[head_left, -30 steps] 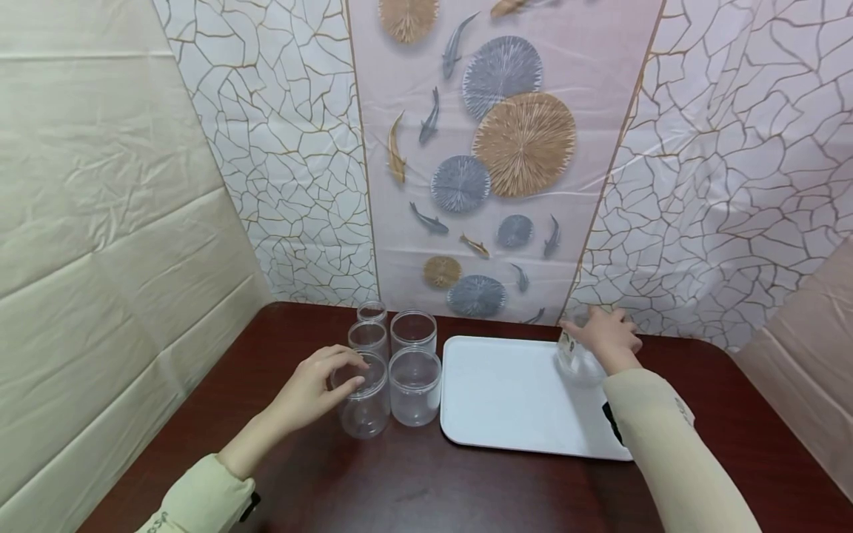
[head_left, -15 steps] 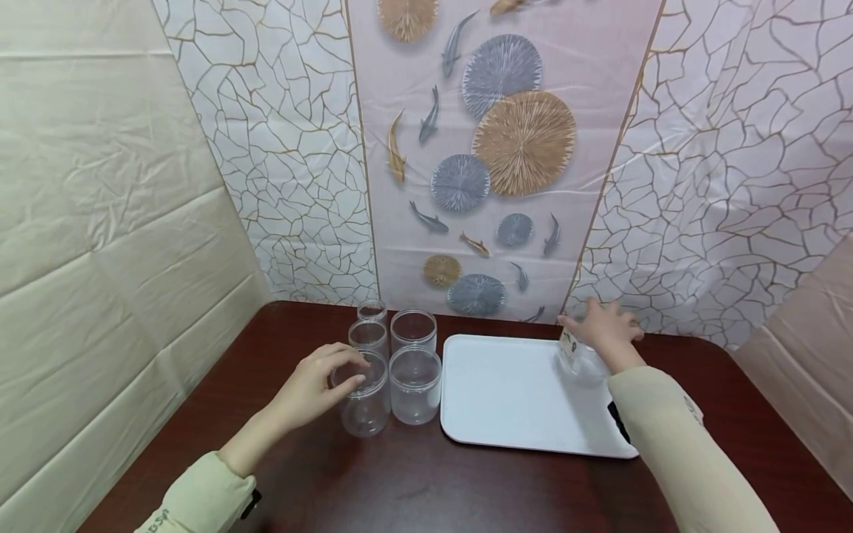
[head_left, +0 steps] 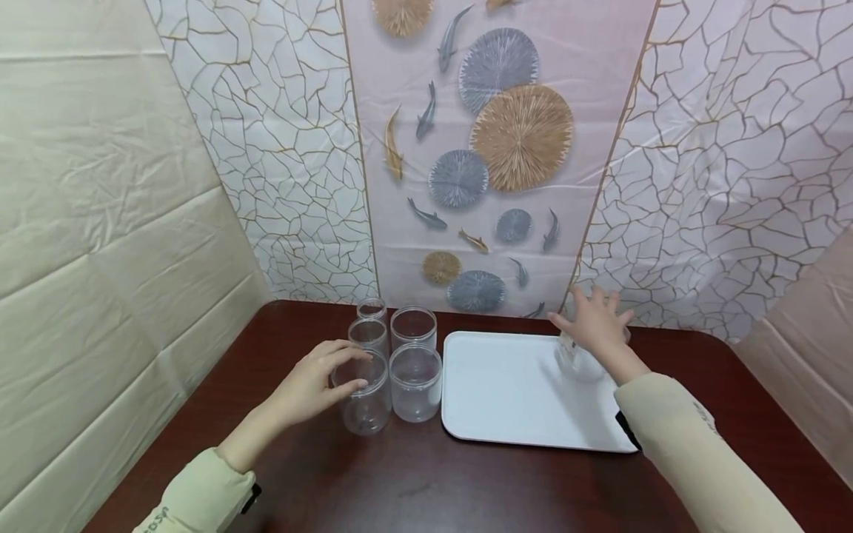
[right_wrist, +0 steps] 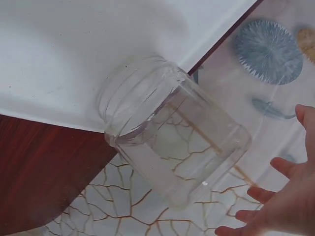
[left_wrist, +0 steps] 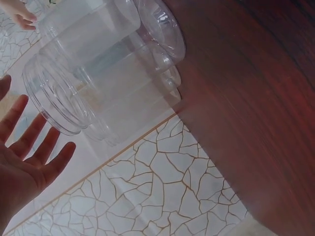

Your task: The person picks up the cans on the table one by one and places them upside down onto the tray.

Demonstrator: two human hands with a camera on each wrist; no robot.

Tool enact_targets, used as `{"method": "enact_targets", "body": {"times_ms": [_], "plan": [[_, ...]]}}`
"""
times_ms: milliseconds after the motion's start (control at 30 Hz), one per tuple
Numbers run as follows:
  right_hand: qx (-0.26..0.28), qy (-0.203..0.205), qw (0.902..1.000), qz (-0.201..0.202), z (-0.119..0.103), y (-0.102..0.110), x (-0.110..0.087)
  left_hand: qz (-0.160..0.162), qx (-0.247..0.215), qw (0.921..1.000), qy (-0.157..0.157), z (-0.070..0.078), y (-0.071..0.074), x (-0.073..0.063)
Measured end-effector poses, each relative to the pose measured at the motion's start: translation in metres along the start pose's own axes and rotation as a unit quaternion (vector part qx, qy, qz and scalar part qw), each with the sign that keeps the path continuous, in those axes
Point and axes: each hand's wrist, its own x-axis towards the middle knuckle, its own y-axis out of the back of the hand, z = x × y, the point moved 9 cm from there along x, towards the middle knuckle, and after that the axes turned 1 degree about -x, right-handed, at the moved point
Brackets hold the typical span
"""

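Note:
A clear plastic jar point(right_wrist: 172, 132) stands mouth down on the far right of the white tray point(head_left: 506, 400). My right hand point(head_left: 596, 326) is just above its upturned base, fingers spread, and the right wrist view shows a gap between them. On the left, several clear jars stand mouth up in a cluster. Over the rim of the front left jar point(head_left: 366, 414) hovers my left hand point(head_left: 309, 385), thumb and fingers apart. In the left wrist view its fingers point(left_wrist: 47, 145) are loosely extended beside a jar rim; whether they touch it I cannot tell.
The dark red-brown table point(head_left: 413, 481) carries both the jars and the tray. Another jar point(head_left: 415, 392) of the cluster stands close to the tray's left edge. A patterned cloth point(head_left: 520, 133) rises behind the table, with a plain beige cloth point(head_left: 120, 222) on the left.
My right hand has lifted off the jar on the tray and its fingers have spread. The jar stays in place there. My left hand has hardly moved.

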Motion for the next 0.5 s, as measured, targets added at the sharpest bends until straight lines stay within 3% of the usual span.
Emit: {"method": "enact_targets", "body": {"times_ms": [233, 500], "plan": [[0.008, 0.067, 0.996, 0.06, -0.024, 0.014, -0.015, -0.074, 0.012, 0.997, 0.021, -0.002, -0.011, -0.001], [-0.007, 0.132, 0.9863, 0.099, -0.049, 0.019, -0.036, -0.128, 0.014, 0.9915, 0.02, -0.001, -0.02, 0.002]]}}
